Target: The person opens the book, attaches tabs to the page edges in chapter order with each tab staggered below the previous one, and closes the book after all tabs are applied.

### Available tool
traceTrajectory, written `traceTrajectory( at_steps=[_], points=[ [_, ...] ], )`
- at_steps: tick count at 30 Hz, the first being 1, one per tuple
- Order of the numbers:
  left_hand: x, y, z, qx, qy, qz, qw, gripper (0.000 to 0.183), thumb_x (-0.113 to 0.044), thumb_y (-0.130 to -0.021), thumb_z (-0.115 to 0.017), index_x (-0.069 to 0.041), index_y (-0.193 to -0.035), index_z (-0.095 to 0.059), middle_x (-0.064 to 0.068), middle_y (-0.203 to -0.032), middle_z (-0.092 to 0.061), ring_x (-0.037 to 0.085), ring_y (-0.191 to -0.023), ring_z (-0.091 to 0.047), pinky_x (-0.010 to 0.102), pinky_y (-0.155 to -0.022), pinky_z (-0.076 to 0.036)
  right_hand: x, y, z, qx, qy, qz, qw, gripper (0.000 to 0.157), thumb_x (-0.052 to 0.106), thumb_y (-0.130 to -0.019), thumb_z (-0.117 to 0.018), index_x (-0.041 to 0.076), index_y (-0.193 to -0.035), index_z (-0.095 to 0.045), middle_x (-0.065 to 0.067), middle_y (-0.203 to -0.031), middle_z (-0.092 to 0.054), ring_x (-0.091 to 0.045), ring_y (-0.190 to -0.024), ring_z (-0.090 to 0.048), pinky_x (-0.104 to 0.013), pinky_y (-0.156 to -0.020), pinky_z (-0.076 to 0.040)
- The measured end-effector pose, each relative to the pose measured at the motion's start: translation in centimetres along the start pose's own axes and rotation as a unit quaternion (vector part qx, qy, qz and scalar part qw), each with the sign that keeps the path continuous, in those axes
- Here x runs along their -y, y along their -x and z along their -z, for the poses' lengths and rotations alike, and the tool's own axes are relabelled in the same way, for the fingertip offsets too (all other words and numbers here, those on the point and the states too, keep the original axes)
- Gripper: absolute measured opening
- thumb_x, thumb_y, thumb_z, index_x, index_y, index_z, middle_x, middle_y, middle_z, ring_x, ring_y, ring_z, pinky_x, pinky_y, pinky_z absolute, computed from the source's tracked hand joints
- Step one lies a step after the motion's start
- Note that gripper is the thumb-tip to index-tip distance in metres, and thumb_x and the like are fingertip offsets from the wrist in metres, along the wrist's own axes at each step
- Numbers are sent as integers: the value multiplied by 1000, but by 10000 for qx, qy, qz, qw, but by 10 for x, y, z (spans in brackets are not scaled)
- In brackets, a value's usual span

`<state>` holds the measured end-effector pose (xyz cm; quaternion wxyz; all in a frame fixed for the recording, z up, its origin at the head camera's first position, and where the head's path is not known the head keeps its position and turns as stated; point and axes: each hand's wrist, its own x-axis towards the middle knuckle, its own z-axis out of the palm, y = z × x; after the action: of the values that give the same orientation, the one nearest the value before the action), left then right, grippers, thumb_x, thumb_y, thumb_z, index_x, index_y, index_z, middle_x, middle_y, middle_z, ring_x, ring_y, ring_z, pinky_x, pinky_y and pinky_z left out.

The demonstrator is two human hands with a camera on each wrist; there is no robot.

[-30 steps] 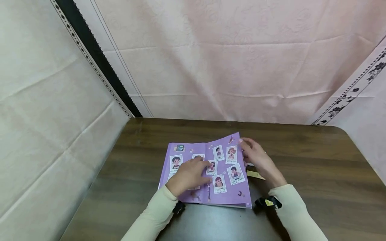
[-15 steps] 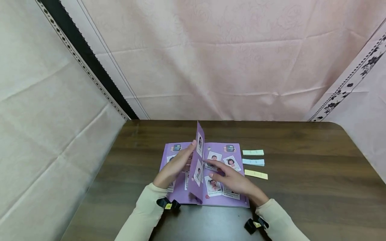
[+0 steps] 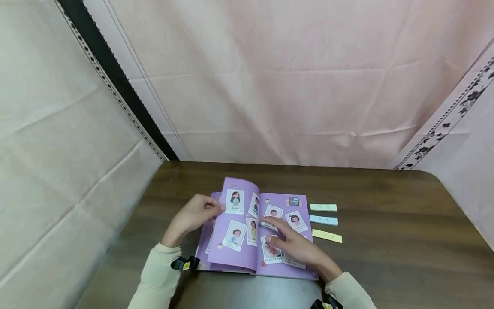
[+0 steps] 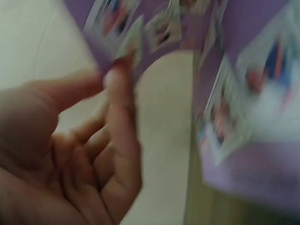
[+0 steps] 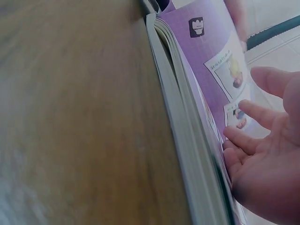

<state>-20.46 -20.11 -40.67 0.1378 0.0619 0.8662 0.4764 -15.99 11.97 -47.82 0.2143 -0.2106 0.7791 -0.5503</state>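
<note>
An open book (image 3: 277, 201) with purple pages lies on the table, printed with small cards of cartoon people. One page (image 3: 214, 254) bends up over the left half, curving from the spine. At its outer edge, my left hand (image 3: 193, 215) pinches it between thumb and forefinger. The left wrist view, slightly blurred, has the left hand (image 4: 89, 154) at the page edge with the other fingers curled. My right hand (image 3: 299, 245) rests on the right page, fingers loosely spread. In the right wrist view the right hand (image 5: 267, 136) touches that page beside the thick page block (image 5: 187, 122).
Right of the book lie three paper strips in a column: green (image 3: 323, 207), blue (image 3: 323, 220) and yellow (image 3: 327, 236). The brown wooden table (image 3: 393, 240) ends at a pale cloth backdrop (image 3: 293, 94). Another cloth (image 3: 77, 163) hangs along the left side.
A page has swung leftward past upright, with the left hand now at its outer edge. The right hand has moved from the right page's upper corner onto the page, uncovering the strips.
</note>
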Motion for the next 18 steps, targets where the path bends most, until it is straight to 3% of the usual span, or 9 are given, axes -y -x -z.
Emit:
traceTrajectory(
  at_steps=[3, 6, 11, 15, 18],
  points=[
    [6, 4, 15, 161, -613, 246, 9977, 21, -18, -101, -72, -5, -85, -74, 2, -67, -64, 18, -64, -63, 30, -59, -50, 0, 0, -2, -32, -48, -22, 10000, 56, 29, -108, -61, 24, -161, -44, -13, -173, -24, -41, -162, -10, -65, -126, -13],
    [11, 8, 22, 27, -1354, 573, 9891, 22, -19, -99, -74, -9, -80, -74, 1, -67, -66, 20, -66, -65, 32, -60, -47, 1, 1, -3, -32, -14, -18, 10000, 56, 28, -107, -62, 21, -160, -45, -11, -171, -28, -41, -161, -12, -66, -126, -13],
    [18, 4, 14, -186, -2343, 811, 9686, 23, -22, -97, -76, -13, -76, -73, 0, -68, -66, 20, -65, -60, 33, -58, -40, 3, 2, -3, -4, -126, -40, 9999, 55, 27, -107, -62, 20, -159, -46, -13, -171, -29, -43, -161, -13, -69, -125, -13],
    [16, -2, -2, -600, -2958, 663, 9510, 16, -21, -93, -78, -7, -89, -72, 8, -80, -68, 26, -72, -63, 40, -59, -47, 4, 4, 0, 84, -223, -130, 9996, 53, 28, -108, -60, 23, -160, -47, -17, -173, -23, -47, -160, -10, -71, -123, -12],
    [4, 0, -23, -1216, -3439, 95, 9311, 34, -11, -84, -80, 0, -115, -70, 20, -109, -69, 37, -97, -67, 54, -70, -57, 4, 5, 0, 221, 92, -209, 9995, 53, 34, -108, -60, 30, -159, -49, -17, -174, -18, -47, -160, -8, -74, -121, -15]
  ],
)
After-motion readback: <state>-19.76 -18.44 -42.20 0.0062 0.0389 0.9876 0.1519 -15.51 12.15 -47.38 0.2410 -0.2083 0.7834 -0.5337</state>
